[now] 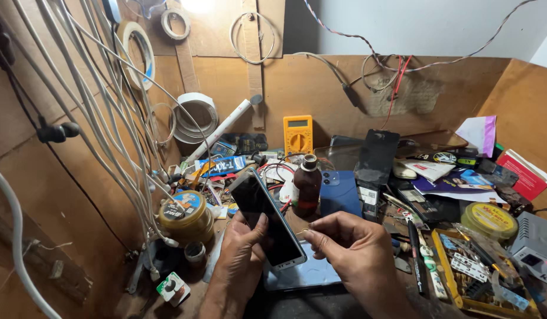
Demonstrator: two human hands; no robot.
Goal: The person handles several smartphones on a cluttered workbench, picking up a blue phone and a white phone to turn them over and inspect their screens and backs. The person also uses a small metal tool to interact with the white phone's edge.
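Here the left hand fingers grasp a dark smartphone, while the right hand fingers pinch a small pin.

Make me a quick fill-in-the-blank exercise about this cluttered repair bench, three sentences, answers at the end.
1. The left hand holds a dark smartphone by its ____ end.
2. The multimeter leaning against the back board is ____ in colour.
3. Just behind the phone stands a dark brown ____ beside a blue phone back.

The right hand pinches something too small to identify.

Missing words: lower; yellow; bottle
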